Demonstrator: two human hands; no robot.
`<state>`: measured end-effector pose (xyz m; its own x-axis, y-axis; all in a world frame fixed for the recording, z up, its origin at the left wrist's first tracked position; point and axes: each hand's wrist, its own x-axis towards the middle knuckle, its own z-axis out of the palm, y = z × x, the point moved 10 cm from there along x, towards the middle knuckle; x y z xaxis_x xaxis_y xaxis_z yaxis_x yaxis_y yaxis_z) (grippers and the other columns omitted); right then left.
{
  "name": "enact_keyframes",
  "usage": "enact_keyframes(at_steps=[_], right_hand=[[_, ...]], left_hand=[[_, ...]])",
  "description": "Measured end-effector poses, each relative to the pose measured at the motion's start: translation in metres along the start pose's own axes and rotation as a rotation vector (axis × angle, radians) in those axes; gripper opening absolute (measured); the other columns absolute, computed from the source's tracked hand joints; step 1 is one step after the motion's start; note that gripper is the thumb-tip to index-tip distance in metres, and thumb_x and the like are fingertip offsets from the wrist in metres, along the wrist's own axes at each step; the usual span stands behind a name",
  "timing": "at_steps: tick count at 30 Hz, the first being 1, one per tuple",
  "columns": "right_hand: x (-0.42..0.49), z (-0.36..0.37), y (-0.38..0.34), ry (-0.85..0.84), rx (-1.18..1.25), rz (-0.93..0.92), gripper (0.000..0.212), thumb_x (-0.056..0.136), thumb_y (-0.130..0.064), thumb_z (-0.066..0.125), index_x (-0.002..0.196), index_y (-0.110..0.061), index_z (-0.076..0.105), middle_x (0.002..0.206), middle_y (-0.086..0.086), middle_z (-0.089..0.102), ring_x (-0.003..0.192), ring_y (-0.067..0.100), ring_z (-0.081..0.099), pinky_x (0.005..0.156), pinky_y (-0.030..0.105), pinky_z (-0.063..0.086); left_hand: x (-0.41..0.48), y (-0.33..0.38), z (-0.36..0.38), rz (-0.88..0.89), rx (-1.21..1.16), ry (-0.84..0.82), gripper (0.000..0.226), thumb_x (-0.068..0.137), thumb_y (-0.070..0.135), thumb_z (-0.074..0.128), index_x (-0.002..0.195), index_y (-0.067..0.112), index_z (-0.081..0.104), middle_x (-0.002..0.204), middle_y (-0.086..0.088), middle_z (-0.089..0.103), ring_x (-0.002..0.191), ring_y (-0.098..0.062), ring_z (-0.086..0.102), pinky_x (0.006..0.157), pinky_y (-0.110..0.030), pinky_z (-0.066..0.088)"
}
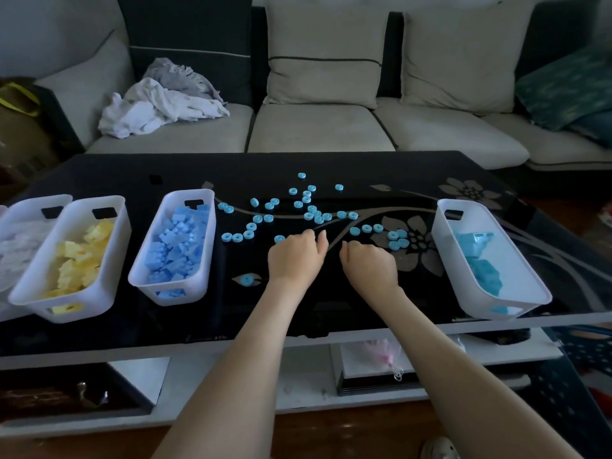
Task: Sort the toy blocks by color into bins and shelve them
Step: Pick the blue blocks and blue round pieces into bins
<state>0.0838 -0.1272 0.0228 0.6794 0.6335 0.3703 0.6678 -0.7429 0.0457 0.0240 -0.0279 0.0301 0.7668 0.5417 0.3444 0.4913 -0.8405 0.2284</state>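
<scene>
Several small cyan ring blocks [314, 213] lie scattered over the middle of the black table [331, 303]. My left hand [294, 255] and my right hand [369, 261] rest side by side just below the rings, both with fingers curled; whether either holds a ring is hidden. One lone ring [246, 279] lies left of my left wrist. A white bin at the right [516, 293] holds cyan blocks. Left of the rings stands a bin of light blue blocks [202, 260], then a bin of yellow blocks [112, 260], then a bin of white blocks [23, 210].
A sofa [318, 127] with cushions and crumpled clothes [162, 101] stands behind the table. Under the tabletop a lower shelf [298, 376] holds a box with a pink item. The right bin sits close to the table's front edge.
</scene>
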Motion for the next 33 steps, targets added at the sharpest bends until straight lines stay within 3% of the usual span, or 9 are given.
enact_keyframes(at_steps=[3,9,10,13,15,20,24,29,33], right_hand=[[0.002,0.008,0.007,-0.056,-0.039,-0.023,0.019,0.099,-0.014,0.043,0.093,-0.006,0.058,0.078,0.004,0.064,0.062,0.021,0.063,0.042,0.025,0.037],[0.015,-0.048,0.086,0.074,0.194,0.203,0.029,0.1,-0.021,0.037,0.109,-0.003,0.058,0.097,0.016,0.064,0.091,0.035,0.062,0.062,0.031,0.036],[0.014,-0.054,0.106,0.08,0.18,0.231,0.028,0.1,-0.02,0.036,0.108,-0.004,0.058,0.097,0.018,0.063,0.089,0.035,0.061,0.064,0.032,0.036],[-0.002,-0.07,0.168,0.108,0.298,0.393,0.035,0.097,-0.021,0.032,0.065,-0.013,0.045,0.067,0.009,0.049,0.062,0.028,0.046,0.055,0.032,0.034],[-0.018,-0.07,0.201,0.106,0.327,0.5,0.037,0.096,-0.016,0.032,0.059,-0.013,0.033,0.058,0.003,0.039,0.051,0.021,0.035,0.046,0.029,0.025],[-0.036,-0.055,0.222,0.013,0.51,0.515,0.023,0.101,-0.019,0.032,0.092,-0.006,0.05,0.075,0.004,0.046,0.067,0.018,0.043,0.062,0.026,0.034],[-0.037,-0.065,0.231,0.032,0.674,0.506,0.026,0.098,-0.018,0.037,0.097,-0.007,0.06,0.091,0.003,0.058,0.084,0.015,0.053,0.073,0.027,0.039],[-0.048,-0.057,0.255,-0.012,0.562,0.591,0.022,0.097,-0.019,0.042,0.115,-0.013,0.054,0.108,0.001,0.053,0.092,0.011,0.047,0.076,0.025,0.038],[-0.055,-0.049,0.255,-0.134,0.478,0.554,0.026,0.096,-0.014,0.04,0.115,-0.014,0.057,0.112,0.006,0.057,0.093,0.015,0.049,0.077,0.027,0.039]], left_hand=[[0.004,0.017,-0.003,0.016,-0.055,0.028,0.045,0.102,0.04,0.028,0.085,0.01,0.058,0.063,0.002,0.052,0.056,-0.015,0.05,0.044,-0.025,0.025],[0.013,0.064,-0.01,0.053,-0.254,0.076,0.04,0.102,0.038,0.029,0.081,0.013,0.053,0.063,0.003,0.051,0.06,-0.017,0.052,0.045,-0.027,0.027],[0.013,0.075,-0.008,0.066,-0.294,0.068,0.039,0.102,0.038,0.03,0.078,0.014,0.049,0.061,0.005,0.048,0.059,-0.016,0.049,0.044,-0.026,0.026],[0.009,0.114,-0.002,0.124,-0.406,0.019,0.039,0.101,0.04,0.032,0.074,0.014,0.043,0.058,0.006,0.043,0.059,-0.017,0.048,0.047,-0.03,0.027],[0.003,0.144,-0.001,0.162,-0.474,-0.039,0.038,0.101,0.042,0.032,0.075,0.015,0.042,0.061,0.006,0.043,0.061,-0.017,0.047,0.048,-0.03,0.025],[-0.008,0.206,0.0,0.243,-0.674,-0.238,0.037,0.1,0.045,0.035,0.103,0.013,0.054,0.09,0.0,0.063,0.085,-0.021,0.058,0.063,-0.032,0.038],[-0.017,0.237,0.001,0.355,-0.531,-0.245,0.036,0.1,0.044,0.034,0.108,0.014,0.052,0.095,-0.003,0.065,0.086,-0.021,0.06,0.064,-0.032,0.039],[-0.022,0.261,-0.009,0.491,-0.385,-0.082,0.031,0.101,0.039,0.034,0.103,0.014,0.053,0.092,-0.002,0.065,0.081,-0.021,0.062,0.057,-0.03,0.036],[-0.027,0.278,-0.001,0.561,-0.503,-0.144,0.025,0.1,0.032,0.039,0.103,0.012,0.055,0.101,-0.005,0.063,0.093,-0.023,0.059,0.072,-0.035,0.044]])
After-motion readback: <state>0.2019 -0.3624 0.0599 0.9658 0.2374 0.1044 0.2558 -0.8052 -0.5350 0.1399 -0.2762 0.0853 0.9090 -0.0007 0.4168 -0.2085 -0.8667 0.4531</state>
